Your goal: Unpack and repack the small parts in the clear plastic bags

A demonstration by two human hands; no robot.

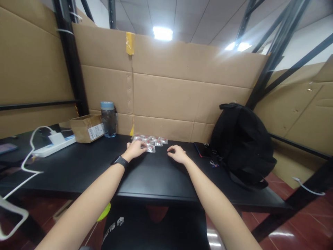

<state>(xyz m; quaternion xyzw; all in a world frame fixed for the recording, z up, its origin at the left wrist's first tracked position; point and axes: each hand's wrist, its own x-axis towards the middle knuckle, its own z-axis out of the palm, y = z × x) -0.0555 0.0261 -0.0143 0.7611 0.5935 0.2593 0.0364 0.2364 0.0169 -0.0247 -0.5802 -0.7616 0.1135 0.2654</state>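
Several small clear plastic packets with red bits inside (158, 141) lie in a cluster near the back of the black table. My left hand (135, 149), with a dark watch on its wrist, is at the front left of this cluster. Its thumb and fingers close on the edge of the nearest clear packet (151, 149). To the right of the packets, my right hand (177, 154) hovers low over the table. Its fingers are curled, with a small gap between thumb and forefinger, and nothing shows in them.
A cardboard box (87, 129), a water bottle (108, 119) and a white power strip (55, 145) with a cable stand at left. A black backpack (241, 146) and keys (214, 164) lie at right. Cardboard walls (166, 93) enclose the black table (153, 180).
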